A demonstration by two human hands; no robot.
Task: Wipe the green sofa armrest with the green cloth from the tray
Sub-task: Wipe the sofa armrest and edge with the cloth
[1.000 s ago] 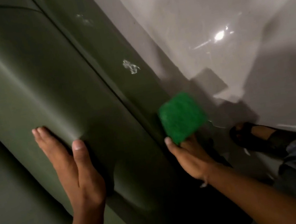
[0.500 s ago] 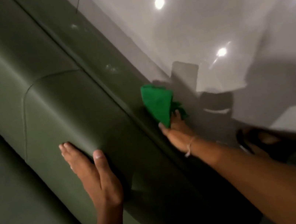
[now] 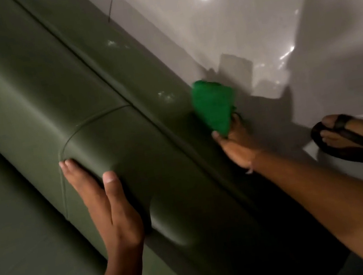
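A person leans over a dark green sofa armrest (image 3: pixel 100 83), seen from a head-worn camera looking steeply down its length. The left hand (image 3: pixel 105 201) lies flat on the rounded top of the armrest, fingers held straight and close together, thumb set a little apart, the palm pressing a shallow dent into the padded leather beside a curved seam. The right hand (image 3: pixel 236 145) reaches down the armrest's outer side panel, near where it meets the floor, and grips a bright green cloth (image 3: pixel 214 106). The cloth is bunched between the thumb and the fingers, its loose upper part standing above the fingertips and lying against the panel; motion blur softens its edges, so the exact fold cannot be made out. Pale smudges (image 3: pixel 165 94) show on the glossy side panel just left of the cloth, with another faint patch higher up. The glossy light grey floor (image 3: pixel 252 19) fills the upper right of the frame, mirroring round ceiling lights and carrying dark shadows. At the right edge a foot in a black sandal (image 3: pixel 351 136) stands on the floor, apart from the sofa. The sofa's seat cushion (image 3: pixel 21 245) occupies the lower left, below the hand that rests on top.
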